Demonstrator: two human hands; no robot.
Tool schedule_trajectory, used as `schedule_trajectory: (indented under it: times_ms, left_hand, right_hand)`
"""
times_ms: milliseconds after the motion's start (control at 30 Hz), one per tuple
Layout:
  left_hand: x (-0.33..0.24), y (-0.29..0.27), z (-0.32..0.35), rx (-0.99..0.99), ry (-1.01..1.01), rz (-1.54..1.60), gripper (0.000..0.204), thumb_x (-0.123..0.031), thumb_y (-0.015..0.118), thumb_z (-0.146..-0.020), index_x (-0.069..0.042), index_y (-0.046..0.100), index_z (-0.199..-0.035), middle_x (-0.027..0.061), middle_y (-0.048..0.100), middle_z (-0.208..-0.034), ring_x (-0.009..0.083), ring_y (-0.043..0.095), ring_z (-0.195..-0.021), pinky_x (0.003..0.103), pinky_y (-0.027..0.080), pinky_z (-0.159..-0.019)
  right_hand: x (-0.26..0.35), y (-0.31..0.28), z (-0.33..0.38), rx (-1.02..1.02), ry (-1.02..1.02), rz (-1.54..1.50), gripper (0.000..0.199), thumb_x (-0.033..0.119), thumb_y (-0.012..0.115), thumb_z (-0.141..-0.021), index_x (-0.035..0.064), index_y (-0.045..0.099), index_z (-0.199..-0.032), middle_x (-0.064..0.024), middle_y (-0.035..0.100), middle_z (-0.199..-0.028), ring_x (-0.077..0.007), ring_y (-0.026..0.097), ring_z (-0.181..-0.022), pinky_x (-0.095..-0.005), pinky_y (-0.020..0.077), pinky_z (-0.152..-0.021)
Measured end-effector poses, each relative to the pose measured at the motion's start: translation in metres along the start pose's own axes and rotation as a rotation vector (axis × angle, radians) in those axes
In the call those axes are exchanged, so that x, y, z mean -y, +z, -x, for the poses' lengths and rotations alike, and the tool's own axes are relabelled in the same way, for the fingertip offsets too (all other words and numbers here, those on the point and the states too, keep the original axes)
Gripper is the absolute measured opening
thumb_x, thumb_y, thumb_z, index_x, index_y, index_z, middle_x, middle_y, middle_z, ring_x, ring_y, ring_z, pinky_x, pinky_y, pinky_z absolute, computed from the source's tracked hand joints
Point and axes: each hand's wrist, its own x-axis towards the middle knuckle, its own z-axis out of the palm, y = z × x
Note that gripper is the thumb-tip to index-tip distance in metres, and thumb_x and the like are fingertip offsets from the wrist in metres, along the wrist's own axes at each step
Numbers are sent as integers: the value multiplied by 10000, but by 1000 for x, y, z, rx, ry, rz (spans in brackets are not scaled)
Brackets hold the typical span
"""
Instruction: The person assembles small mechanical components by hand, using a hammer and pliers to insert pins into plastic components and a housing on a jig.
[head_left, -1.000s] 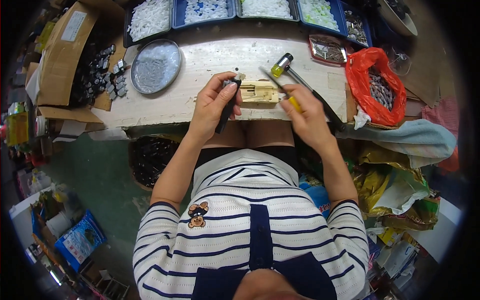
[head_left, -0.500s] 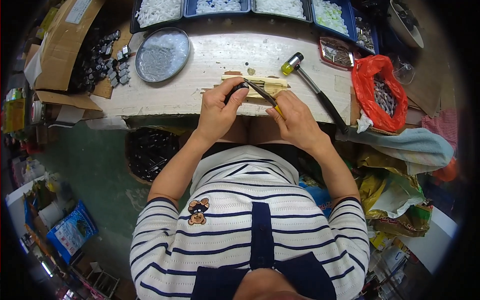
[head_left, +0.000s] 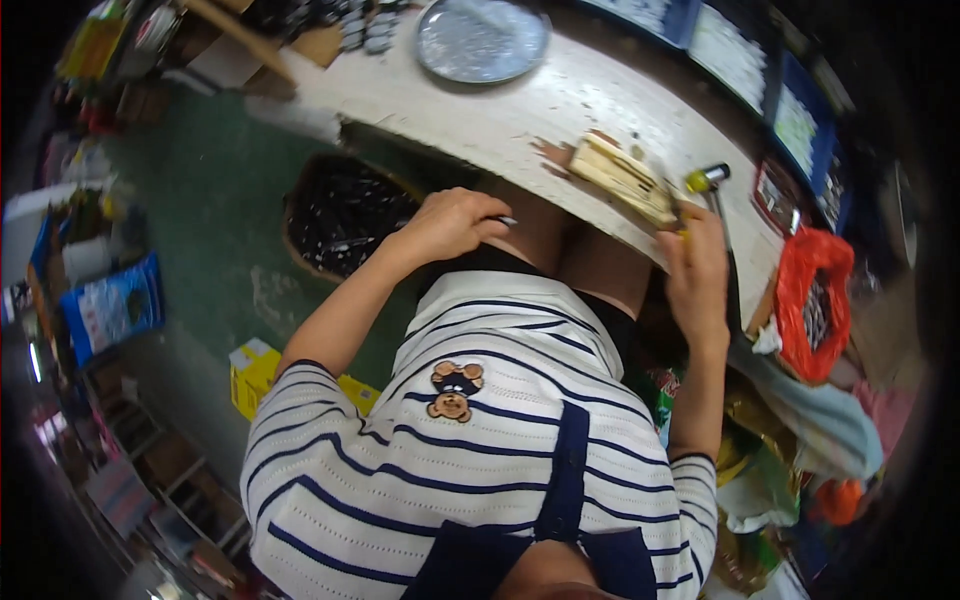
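My left hand [head_left: 460, 222] is over my lap, just off the table's front edge and beside the heap of small black parts [head_left: 345, 205]. Its fingers are closed on a small piece, of which only a pale tip [head_left: 508, 220] shows. My right hand [head_left: 698, 262] is at the table edge, wrapped round a yellow-handled tool that looks like pliers [head_left: 684, 236]. The tool is blurred, and its grey end points toward the pale wooden block [head_left: 622, 178] on the table. That block has dark slots and bears no hand.
A hammer [head_left: 708, 179] with a yellow face lies right of the block. Beyond it are a red plastic bag [head_left: 800, 340] of small parts and a red-rimmed tray [head_left: 775, 197]. A round metal plate [head_left: 482, 40] sits at the back; trays of white parts line the far edge.
My hands have parted. The left one has gone from the block to the lap, toward the black parts; the right keeps the tool to the right. The view has turned and shifted left.
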Motion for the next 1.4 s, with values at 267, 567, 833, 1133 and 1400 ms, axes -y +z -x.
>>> schedule_trajectory:
  times_ms: [267, 567, 833, 1133, 1400]
  left_hand:
    - [212, 18, 108, 83, -439, -881, 226, -194, 613, -668, -183, 667, -888, 97, 574, -937, 278, 525, -897, 437, 372, -785]
    - [199, 96, 147, 17, -585, -699, 325, -126, 580, -683, -136, 617, -1006, 133, 510, -1049, 300, 446, -1034, 454, 350, -850]
    - [221, 88, 144, 14, -650, -517, 279, -47, 585, -619, -84, 643, -889, 156, 508, -1025, 311, 480, -960, 407, 399, -826]
    - [139, 2, 100, -1119, -441, -435, 195, -62, 585, -758, -46, 603, -952, 105, 482, -924, 265, 457, -847, 371, 382, -756]
    - [72, -112, -8, -1114, -83, -124, 153, 9, 595, -758, -5, 589, -911, 112, 529, -889, 259, 535, -763, 323, 445, -659]
  right_hand:
    - [-59, -23, 16, -152, 178, 229, 231, 179, 499, -883, -48, 507, -927, -160, 509, -926, -307, 493, -860, -347, 389, -766]
    - [-151, -47, 43, -310, 284, 369, 305, 244, 497, -892, -56, 532, -928, -187, 519, -880, -330, 498, -829, -379, 387, -731]
    - [-206, -45, 41, -223, 520, 869, 433, 409, 482, -862, -15, 561, -898, -203, 553, -902, -377, 522, -845, -475, 410, -697]
    - [-185, -33, 35, -152, 571, 1003, 355, 357, 479, -866, 26, 545, -979, -121, 534, -1030, -309, 488, -951, -468, 381, -720]
    - [-174, -31, 42, -198, 615, 991, 329, 325, 448, -886, 58, 552, -1049, -106, 505, -1141, -302, 464, -1004, -482, 360, -763]
